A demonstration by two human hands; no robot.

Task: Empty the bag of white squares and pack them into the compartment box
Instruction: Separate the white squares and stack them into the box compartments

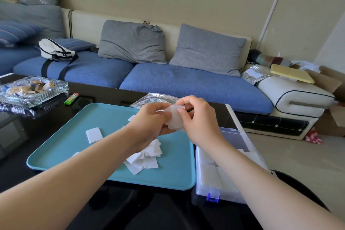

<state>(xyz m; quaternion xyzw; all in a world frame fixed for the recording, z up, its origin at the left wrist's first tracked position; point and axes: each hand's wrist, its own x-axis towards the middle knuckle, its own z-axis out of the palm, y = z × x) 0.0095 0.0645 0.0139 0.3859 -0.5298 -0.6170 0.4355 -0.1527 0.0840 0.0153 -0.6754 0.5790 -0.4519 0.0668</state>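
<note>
Above the teal plastic tray (84, 117), the left hand (151, 119) grips a stack of thin white squares (174, 117), which the right hand (197, 117) pinches at the top. Loose squares (149, 160) lie on the tray at 6 o'clock. The clear compartment box (205, 190) sits at its 3 o'clock, and the silvery bag (149, 100) at 12 has unreadable print.

No text can be read anywhere. The clear bag (149, 100) at the far edge of the tray (74, 136) carries blue-green print, too blurred to make out. The silver pouch (255, 74) on the sofa arm (291, 95) bears a pale label whose lines are too small to read. The green lighter (71, 98) on the desk (56, 115) shows a checked pattern, with no legible letters.
</note>
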